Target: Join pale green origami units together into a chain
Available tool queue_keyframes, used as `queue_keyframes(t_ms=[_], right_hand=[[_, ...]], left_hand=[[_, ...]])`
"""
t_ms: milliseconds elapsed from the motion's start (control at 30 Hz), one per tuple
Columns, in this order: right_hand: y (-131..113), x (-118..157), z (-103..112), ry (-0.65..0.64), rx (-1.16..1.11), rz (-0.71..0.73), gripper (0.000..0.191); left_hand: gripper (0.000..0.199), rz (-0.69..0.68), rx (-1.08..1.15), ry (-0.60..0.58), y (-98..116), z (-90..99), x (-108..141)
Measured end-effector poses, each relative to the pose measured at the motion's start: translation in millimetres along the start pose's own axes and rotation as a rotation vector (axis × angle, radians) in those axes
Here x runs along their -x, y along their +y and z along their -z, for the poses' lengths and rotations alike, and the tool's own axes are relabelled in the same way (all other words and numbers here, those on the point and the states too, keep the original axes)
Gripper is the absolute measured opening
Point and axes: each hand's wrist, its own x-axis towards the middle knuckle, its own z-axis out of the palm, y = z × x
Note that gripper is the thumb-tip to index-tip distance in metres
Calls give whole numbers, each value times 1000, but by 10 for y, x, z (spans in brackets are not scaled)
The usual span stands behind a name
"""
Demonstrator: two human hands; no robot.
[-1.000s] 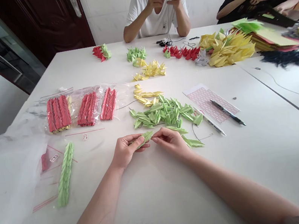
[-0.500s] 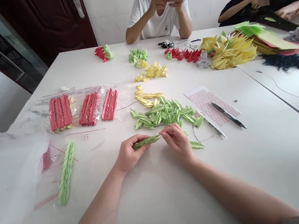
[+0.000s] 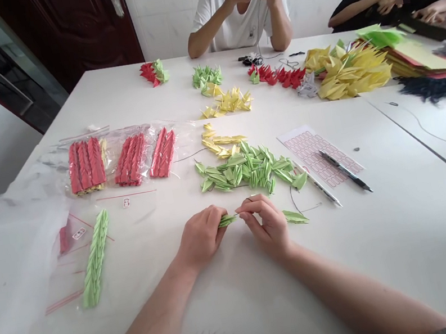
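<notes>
My left hand [image 3: 204, 236] is closed around a small stack of green folded paper pieces [image 3: 227, 220], and only their tips show past the fingers. Just to its right, my right hand [image 3: 263, 217] pinches a thin dark strand [image 3: 237, 213], thread or needle, that reaches the stack's tip. Beyond both hands lies a pile of green folded paper pieces [image 3: 249, 168]. Another green folded piece [image 3: 295, 216] rests beside my right hand, with a dark thread [image 3: 293, 198] near it.
On the left are a green braided-looking paper strip [image 3: 96, 259] and bagged red paper strips [image 3: 130, 159]. A pen [image 3: 345, 170], a white pen [image 3: 317, 185] and a label sheet [image 3: 305, 144] lie right. Yellow folded papers [image 3: 227, 102] lie farther back. Two people sit across the table.
My left hand has turned over and slid along the green stack, so its fingers now cover most of it. My right hand stays close by, still pinching, with more of the dark strand showing.
</notes>
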Motion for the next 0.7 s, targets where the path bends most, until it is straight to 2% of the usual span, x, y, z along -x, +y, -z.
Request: queue_keyframes(t_ms=[133,300,533,700], right_hand=[[11,-11,3,20,7,-31,16],[6,-17,11,-13,5,-37,15],[35,-20,4,-34,7,-59,12],[70,-22,1,-34,-1,-89,11]], left_hand=[[10,-21,23,-46,-8,4,11],[13,30,34,-87,-2,-4,9],[16,11,-61,-55,-9,-18,28],[18,86,-18,-79,-17,-3,36]])
